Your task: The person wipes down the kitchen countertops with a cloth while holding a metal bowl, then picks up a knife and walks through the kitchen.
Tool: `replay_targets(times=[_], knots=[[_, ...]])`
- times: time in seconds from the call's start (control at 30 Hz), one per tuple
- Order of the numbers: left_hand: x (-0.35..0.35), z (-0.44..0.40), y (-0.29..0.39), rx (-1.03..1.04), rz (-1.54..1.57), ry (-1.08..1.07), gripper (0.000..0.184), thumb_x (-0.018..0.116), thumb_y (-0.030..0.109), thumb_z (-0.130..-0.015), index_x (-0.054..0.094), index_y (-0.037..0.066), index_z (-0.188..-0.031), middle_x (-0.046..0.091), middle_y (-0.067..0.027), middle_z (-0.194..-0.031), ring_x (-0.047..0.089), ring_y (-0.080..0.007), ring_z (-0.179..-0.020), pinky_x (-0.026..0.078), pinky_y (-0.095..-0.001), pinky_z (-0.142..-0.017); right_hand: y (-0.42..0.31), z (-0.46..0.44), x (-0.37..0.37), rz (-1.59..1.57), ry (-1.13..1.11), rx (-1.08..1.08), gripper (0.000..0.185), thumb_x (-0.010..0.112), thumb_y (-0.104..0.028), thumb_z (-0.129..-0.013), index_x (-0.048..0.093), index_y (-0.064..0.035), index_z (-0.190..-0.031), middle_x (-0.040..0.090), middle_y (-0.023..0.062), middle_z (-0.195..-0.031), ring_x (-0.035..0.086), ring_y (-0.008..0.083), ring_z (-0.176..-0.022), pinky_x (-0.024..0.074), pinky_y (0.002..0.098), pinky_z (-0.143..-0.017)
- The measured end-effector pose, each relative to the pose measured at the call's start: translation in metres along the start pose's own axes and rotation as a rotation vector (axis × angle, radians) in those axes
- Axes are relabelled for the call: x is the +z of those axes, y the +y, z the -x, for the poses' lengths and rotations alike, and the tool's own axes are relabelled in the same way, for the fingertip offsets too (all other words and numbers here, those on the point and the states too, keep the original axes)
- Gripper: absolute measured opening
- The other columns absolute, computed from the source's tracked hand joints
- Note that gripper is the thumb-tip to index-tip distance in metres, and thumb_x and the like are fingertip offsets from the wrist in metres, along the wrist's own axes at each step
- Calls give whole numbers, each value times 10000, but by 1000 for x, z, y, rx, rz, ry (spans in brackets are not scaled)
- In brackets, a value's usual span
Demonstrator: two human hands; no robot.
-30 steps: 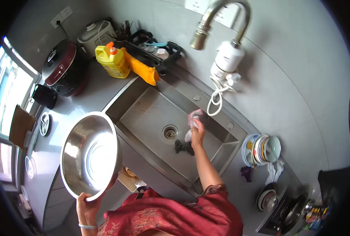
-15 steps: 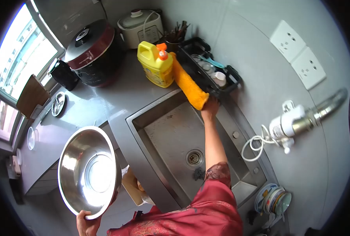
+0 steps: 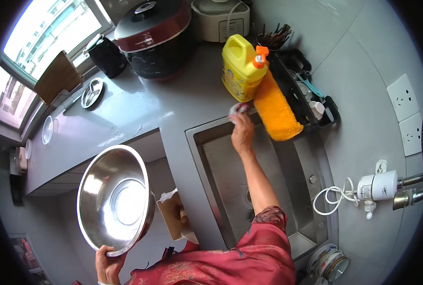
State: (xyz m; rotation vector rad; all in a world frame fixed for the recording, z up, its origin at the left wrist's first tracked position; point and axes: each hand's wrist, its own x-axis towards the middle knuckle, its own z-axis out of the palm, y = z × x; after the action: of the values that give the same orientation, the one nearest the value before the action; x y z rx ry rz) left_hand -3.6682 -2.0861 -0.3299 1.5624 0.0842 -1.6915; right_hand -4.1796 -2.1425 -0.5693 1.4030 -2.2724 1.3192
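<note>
My left hand (image 3: 109, 266) grips the lower rim of a large stainless steel basin (image 3: 90, 199), which is tilted with its inside toward me. Above the sink's far edge, my right hand (image 3: 243, 133) is closed on a small crumpled pinkish-grey thing, perhaps a cloth; its kind is not clear. Just beyond those fingers stands a yellow jug (image 3: 242, 71) with an orange pump top. To their right, an orange towel (image 3: 278, 109) hangs over the back of the steel sink (image 3: 221, 166). The right forearm partly covers the drain.
A black caddy (image 3: 332, 111) with utensils stands against the wall behind the sink. On the counter (image 3: 140, 104) are a large dark red cooker (image 3: 154, 52), a white cooker (image 3: 221, 21) and a black kettle (image 3: 106, 57). Stacked plates (image 3: 328, 261) sit at lower right.
My right hand has moved left from beside the caddy to the jug, now with a small crumpled thing in it. The view has shifted; my left hand still holds the basin.
</note>
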Motion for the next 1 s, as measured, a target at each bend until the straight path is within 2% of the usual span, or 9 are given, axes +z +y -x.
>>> replay_targets(times=[0.1, 0.2, 0.27, 0.37, 0.47, 0.57, 0.8, 0.87, 1.0], knots=[[-12, 6, 7, 0, 28, -13, 647, 425, -13, -651, 324, -67, -1288, 439, -252, -1290, 438, -424, -1202, 352, -561, -1036, -41, 4, 27, -154, -114, -30, 297, 475, 70, -757, 656, -65, -950, 608, 138, -1085, 540, 319, -1065, 414, 425, -916], [-14, 21, 8, 9, 67, 71, 542, 433, -70, -643, 421, -30, -1183, 517, -187, -1162, 523, -340, -1095, 429, -494, -983, -62, -29, 60, -394, -62, -44, 310, 491, 65, -751, 643, -63, -989, 583, 186, -1161, 537, 340, -1095, 406, 447, -932], [-30, 29, 14, 35, 76, 72, 528, 436, -70, -648, 426, -30, -1175, 521, -183, -1158, 525, -340, -1091, 433, -492, -975, -72, -49, 87, -183, 56, 8, 347, 528, 48, -741, 618, -74, -1053, 563, 167, -1201, 515, 320, -1131, 407, 432, -932], [-49, 35, 19, 81, 96, 53, 512, 440, -71, -653, 429, -39, -1164, 527, -183, -1150, 528, -341, -1087, 434, -492, -971, -105, -49, 122, 180, -101, 52, 386, 539, 21, -741, 601, -96, -1103, 537, 123, -1256, 478, 285, -1184, 397, 407, -948], [-71, 40, 22, 117, 131, 67, 496, 441, -73, -656, 430, -54, -1152, 530, -187, -1142, 532, -348, -1080, 435, -494, -970, -133, -46, 153, 22, -363, -93, 409, 515, 9, -743, 608, -123, -1118, 526, 67, -1283, 449, 253, -1216, 378, 387, -969], [-83, 45, 30, 133, 126, 74, 482, 442, -72, -657, 430, -69, -1139, 532, -195, -1133, 540, -357, -1066, 437, -500, -968, -146, -20, 174, -45, -455, -257, 453, 465, 25, -751, 615, -167, -1132, 527, 45, -1292, 449, 249, -1229, 365, 384, -986], [-123, 26, 60, 85, 152, -27, 492, 435, -64, -672, 405, -79, -1162, 518, -221, -1136, 553, -370, -1049, 485, -512, -922, -154, 67, 91, -151, -510, -353, 392, 424, 25, -796, 634, -158, -1072, 568, 54, -1246, 532, 292, -1139, 378, 402, -963], [-143, 5, 72, 66, 154, -78, 590, 422, -34, -669, 328, -98, -1247, 480, -265, -1203, 508, -419, -1114, 434, -555, -974, -166, 99, 54, -136, -495, -340, 372, 424, 18, -796, 631, -146, -1059, 568, 52, -1242, 522, 292, -1147, 380, 403, -955], [-157, -22, 96, -9, 160, -200, 584, 421, -43, -685, 309, -123, -1253, 467, -279, -1223, 498, -421, -1128, 420, -561, -985, -191, 164, -5, -49, -477, -230, 401, 437, 26, -767, 628, -137, -1081, 564, 51, -1237, 503, 288, -1165, 375, 400, -960]])
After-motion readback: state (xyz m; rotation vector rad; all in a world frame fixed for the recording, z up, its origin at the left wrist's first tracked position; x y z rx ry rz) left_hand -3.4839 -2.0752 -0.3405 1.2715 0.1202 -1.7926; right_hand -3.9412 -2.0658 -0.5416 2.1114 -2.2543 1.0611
